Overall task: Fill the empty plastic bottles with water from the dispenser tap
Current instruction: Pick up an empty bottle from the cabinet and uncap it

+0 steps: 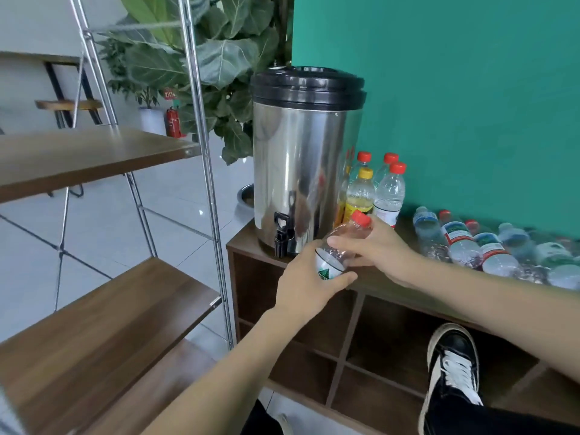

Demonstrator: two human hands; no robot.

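Teal-green wall (455, 98) fills the right side; rest of the room has pale grey walls. Floor (103, 221) is light grey glossy tile w/ dark grout lines, even daylight, soft reflections. Left: chrome-framed shelf unit (201, 127) w/ dark wood boards. Centre-right: low brown wood cabinet (354, 337) w/ open square cubbies. Behind it a big-leaf plant (219, 61); further back a small potted plant in white pot (152, 119), red fire extinguisher (173, 122) and a wood-topped table on black legs (67, 105).
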